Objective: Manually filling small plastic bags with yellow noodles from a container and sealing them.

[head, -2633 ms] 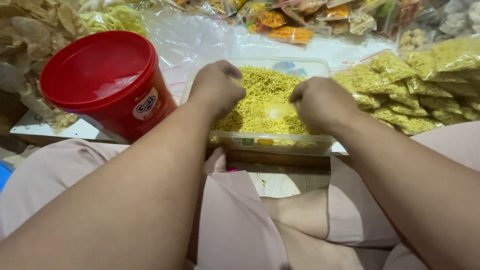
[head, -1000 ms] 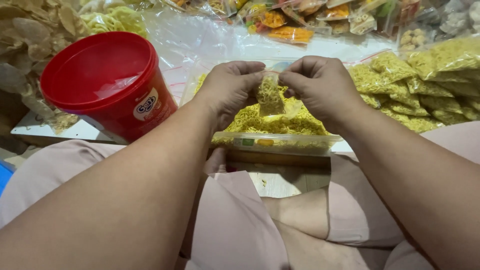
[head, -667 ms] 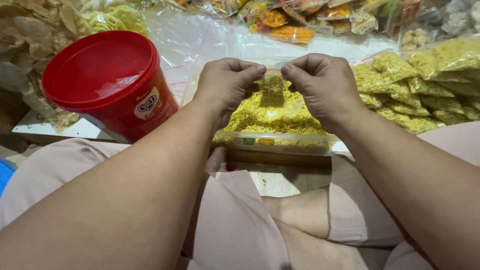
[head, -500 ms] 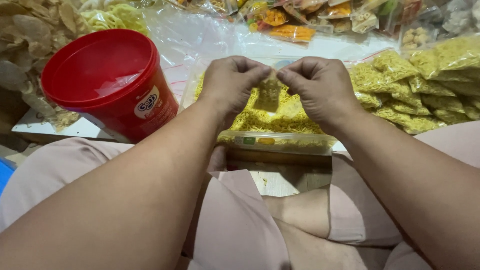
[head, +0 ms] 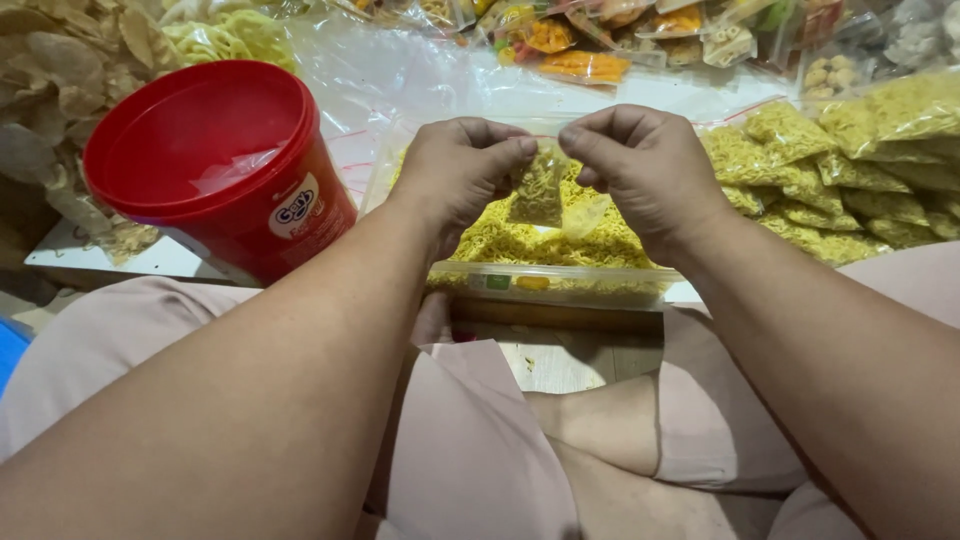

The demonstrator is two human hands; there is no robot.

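Surface: low white board (head: 150,262) on the floor, heaped with snack packets; the person sits before it in pale pink clothing.
Landmark: clear tub (head: 560,283) of yellow noodle snack, straight in front of the knees.
Small bag (head: 538,188): clear, part-filled with the yellow snack, held just above the tub's contents, between both hands.
Left hand (head: 462,170): fingers pinched shut on the bag's top left edge.
Right hand (head: 640,165): fingers pinched shut on the bag's top right edge.
Red bucket (head: 222,165): left of the tub, tilted, mouth toward the camera.
Filled yellow packets (head: 830,170): piled right of the tub.
Mixed snack packs (head: 600,40): beyond the tub.
Pale crackers (head: 60,80): far left of the tub, behind the bucket.
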